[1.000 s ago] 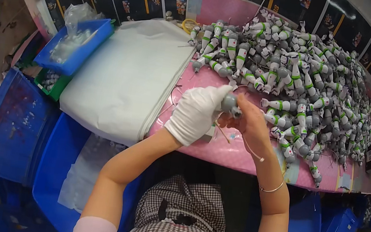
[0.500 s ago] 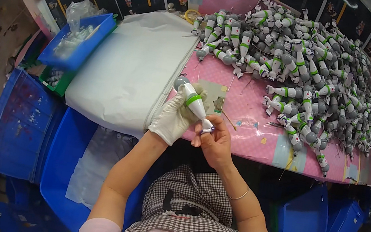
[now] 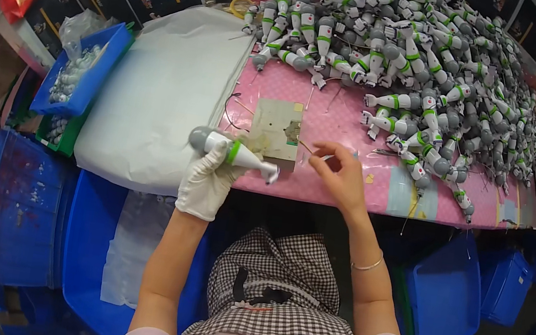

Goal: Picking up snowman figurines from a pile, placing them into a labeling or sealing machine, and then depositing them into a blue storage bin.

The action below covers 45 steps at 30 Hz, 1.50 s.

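My left hand (image 3: 205, 182), in a white glove, is closed round a toy arm (image 3: 244, 157) with a grey ball-shaped shoulder, a white body, a green band and a small white hand. The toy arm lies nearly level above the table's front edge, its grey end to the left. My bare right hand (image 3: 342, 179) is apart from it, to the right. Its thumb and forefinger are at the end of a thin stick (image 3: 306, 147) and appear to pinch it. The stick's other end meets a flat grey block (image 3: 273, 116) on the table.
A large heap of similar toy arms (image 3: 427, 73) covers the right of the pink table (image 3: 343, 127). White sheeting (image 3: 161, 96) lies on its left. Blue bins (image 3: 80, 80) with grey parts stand at far left; a larger blue tub (image 3: 91, 238) sits below.
My right hand has let go of the toy arm's small end and moved right to the stick. The left hand has moved left, and the toy arm is now more level.
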Motion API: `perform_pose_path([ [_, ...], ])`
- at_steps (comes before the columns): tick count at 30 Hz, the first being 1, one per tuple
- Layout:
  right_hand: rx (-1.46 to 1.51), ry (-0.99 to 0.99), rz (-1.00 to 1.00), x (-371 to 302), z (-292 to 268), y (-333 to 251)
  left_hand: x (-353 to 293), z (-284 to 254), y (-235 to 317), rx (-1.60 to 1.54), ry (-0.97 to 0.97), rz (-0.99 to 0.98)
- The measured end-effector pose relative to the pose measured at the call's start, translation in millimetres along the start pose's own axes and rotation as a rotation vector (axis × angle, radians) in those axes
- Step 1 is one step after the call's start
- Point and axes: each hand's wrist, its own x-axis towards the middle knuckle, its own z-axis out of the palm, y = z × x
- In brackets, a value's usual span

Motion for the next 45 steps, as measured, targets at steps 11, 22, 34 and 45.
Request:
perform_pose_path([
  [11,-0.508,0.482,-0.278,8,30,6,19,11,-76,-0.154,0.400,0.304],
  [22,-0.590,0.310,-0.580,16,76,11,17,9,-87,-0.007,0.512,0.349],
  [34,-0.517,0.263,-0.445,16,75,8,16,17,-83,0.022,0.393,0.408],
  [45,-0.516,0.260,-0.462,16,63,5,15,18,-84,0.098,0.371,0.441],
])
